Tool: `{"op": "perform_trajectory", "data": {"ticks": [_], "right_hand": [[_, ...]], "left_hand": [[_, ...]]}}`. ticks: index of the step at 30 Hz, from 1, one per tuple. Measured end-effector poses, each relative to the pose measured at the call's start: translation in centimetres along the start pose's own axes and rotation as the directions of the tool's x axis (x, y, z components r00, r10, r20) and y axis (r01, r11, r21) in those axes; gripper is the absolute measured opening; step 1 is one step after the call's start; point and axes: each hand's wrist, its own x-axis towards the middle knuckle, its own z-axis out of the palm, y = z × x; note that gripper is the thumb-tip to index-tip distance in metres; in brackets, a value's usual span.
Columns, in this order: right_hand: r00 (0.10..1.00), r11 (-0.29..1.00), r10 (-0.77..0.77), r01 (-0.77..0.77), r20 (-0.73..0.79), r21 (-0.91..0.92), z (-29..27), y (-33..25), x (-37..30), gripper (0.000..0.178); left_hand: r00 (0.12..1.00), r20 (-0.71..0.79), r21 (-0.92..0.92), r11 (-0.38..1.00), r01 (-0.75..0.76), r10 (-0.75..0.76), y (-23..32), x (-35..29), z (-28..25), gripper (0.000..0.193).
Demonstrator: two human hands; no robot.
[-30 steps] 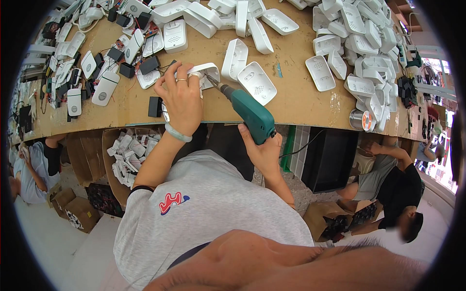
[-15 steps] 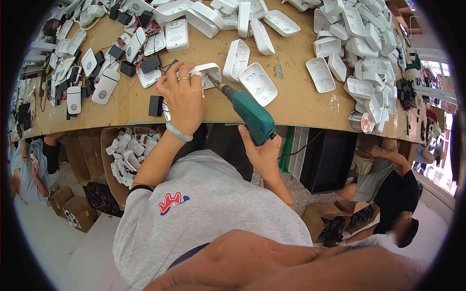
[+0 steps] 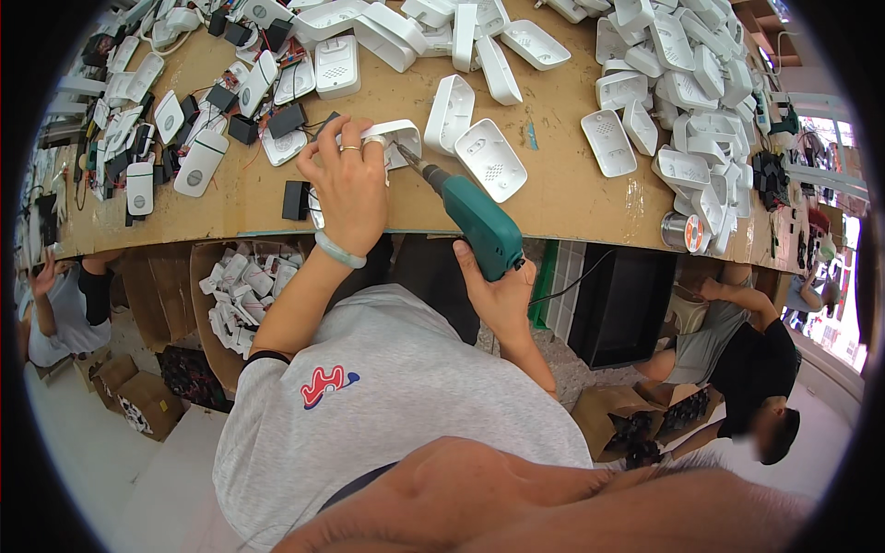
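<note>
My left hand (image 3: pixel 350 184), with a ring and a pale green bangle, presses down on a white plastic casing (image 3: pixel 398 138) near the front edge of the brown worktable (image 3: pixel 572 198). My right hand (image 3: pixel 498 297) grips a teal electric screwdriver (image 3: pixel 481 226) from below the table edge. The screwdriver's bit slants up and left, and its tip touches the casing right beside my left fingers. A second white casing (image 3: pixel 493 158) lies just to the right of the bit.
Many white casings (image 3: pixel 678 101) are heaped at the back right of the table. Black parts and small circuit boards (image 3: pixel 230 101) lie at the left, and a solder spool (image 3: pixel 684 230) at the right edge. A cardboard box of white parts (image 3: pixel 241 293) sits underneath. Other people sit at the left (image 3: pixel 55 309) and right (image 3: pixel 751 364).
Both hands, the screwdriver and the casing stay where they were. Only the view has shifted slightly.
</note>
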Motion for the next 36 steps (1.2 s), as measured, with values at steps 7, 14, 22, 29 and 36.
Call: {"op": "perform_trajectory", "data": {"ticks": [7, 14, 22, 29, 36], "right_hand": [[1.000, 1.000, 0.005, -0.005, -0.011, 0.014, -0.3, 0.0, -0.6, 0.026], [0.998, 0.998, 0.038, -0.035, -0.051, 0.045, -0.7, -0.3, -1.5, 0.027], [0.974, 0.956, 0.191, -0.155, -0.126, 0.251, -1.2, 0.7, -3.6, 0.025], [0.942, 0.933, 0.258, -0.185, -0.217, 0.309, -1.4, 0.8, -4.7, 0.026], [0.951, 0.910, 0.262, -0.186, -0.165, 0.370, -1.3, 0.5, -4.3, 0.027]], "left_hand": [[1.000, -0.002, -0.013, 1.000, 0.007, -0.007, 0.0, -0.1, -0.1, 0.026], [1.000, 0.012, -0.015, 1.000, 0.007, -0.007, 0.0, -0.1, -0.2, 0.025], [1.000, 0.013, -0.034, 0.999, 0.014, -0.013, -0.3, 0.2, -0.5, 0.022], [0.995, -0.102, -0.331, 0.943, -0.018, -0.017, -1.0, -2.4, -3.0, 0.024], [0.995, -0.098, -0.473, 0.877, -0.080, 0.038, -1.8, -3.7, -2.5, 0.027]]}}
